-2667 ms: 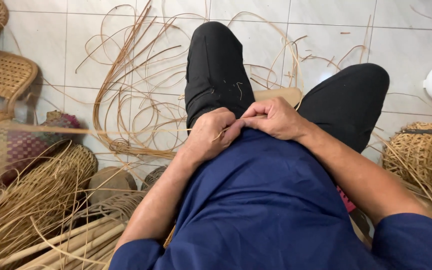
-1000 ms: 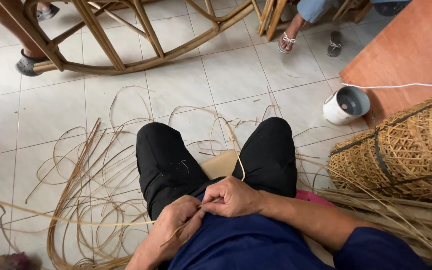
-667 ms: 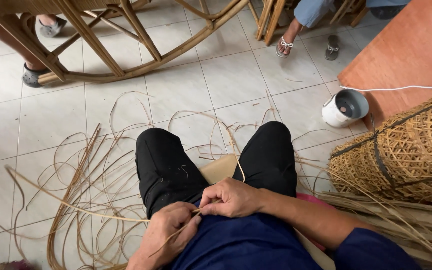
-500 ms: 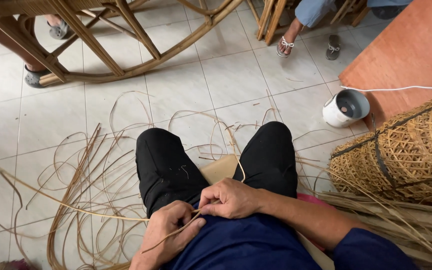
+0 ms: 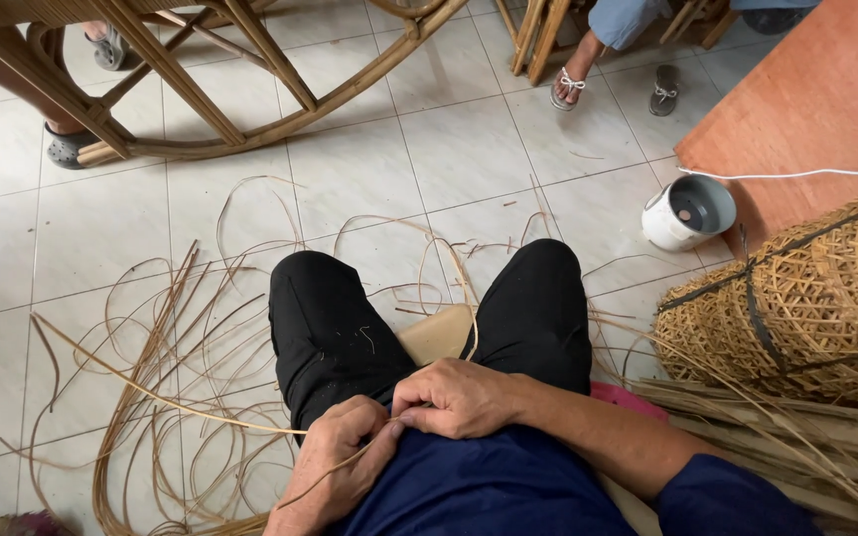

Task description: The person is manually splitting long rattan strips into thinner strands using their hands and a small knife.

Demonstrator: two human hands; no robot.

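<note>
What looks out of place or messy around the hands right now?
Nothing looks damaged. Loose rattan strips lie tangled across the tiled floor left of the knees, looping every way. The left hand and right hand pinch one thin strip that trails off leftward. The white pot stands upright.

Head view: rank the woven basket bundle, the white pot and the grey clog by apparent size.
1. woven basket bundle, by far the largest, and cut off at the right edge.
2. white pot.
3. grey clog, partly hidden behind the rattan frame and farther away, so its rank below the pot is unsure.
</note>
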